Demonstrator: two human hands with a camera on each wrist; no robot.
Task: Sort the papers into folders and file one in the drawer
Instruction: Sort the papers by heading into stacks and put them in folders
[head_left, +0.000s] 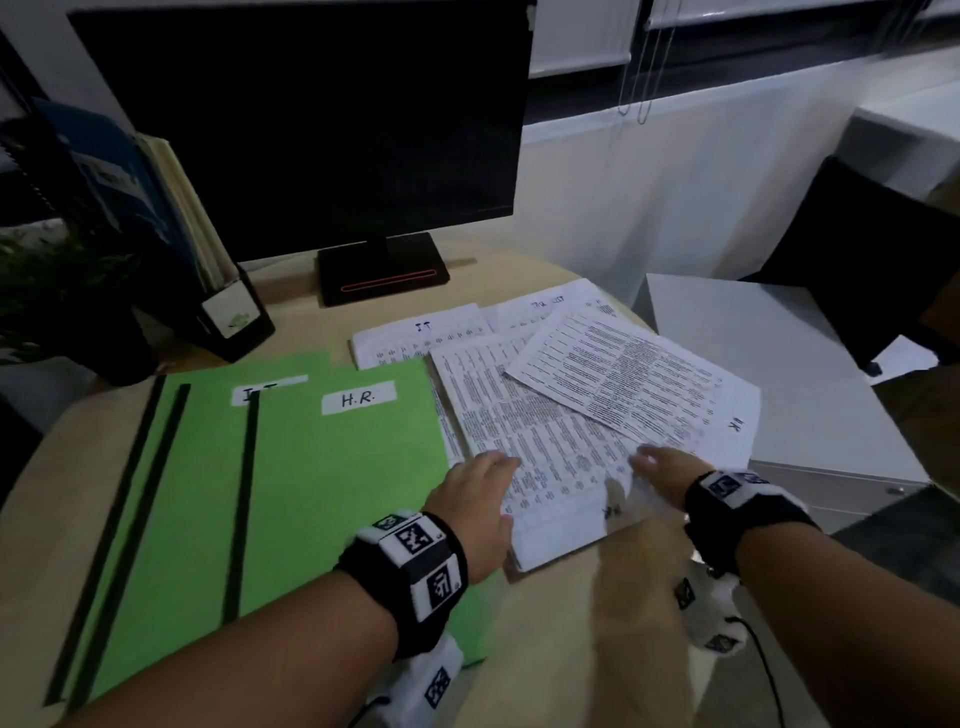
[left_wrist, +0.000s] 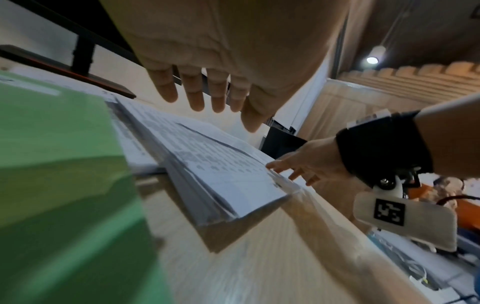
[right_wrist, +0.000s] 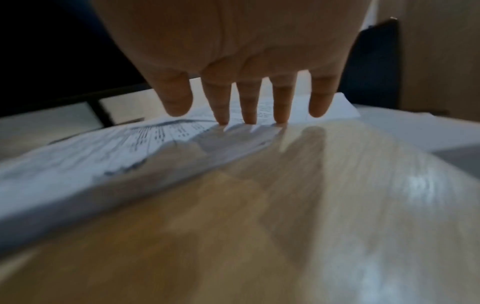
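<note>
We see the loose stack of white printed paper sheets (head_left: 566, 415) lying flat on the pale wooden desk (head_left: 639, 613), at 3 o'clock of the matte green card folders (head_left: 291, 499). Our left hand (head_left: 480, 506) hovers, fingers straight and released. Our right hand (head_left: 667, 475) touches the sheets with straight fingertips (right_wrist: 249, 119).

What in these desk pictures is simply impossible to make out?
- Printed text on the papers: too small in the head view, blurred in both wrist views.
- Rear folder's label: half covered by the H.R. folder.
- Whether the left hand touches the sheets: head view unclear; the left wrist view shows the fingers above them.
- Drawer contents: the cabinet is shut and cut off by the right arm.
</note>
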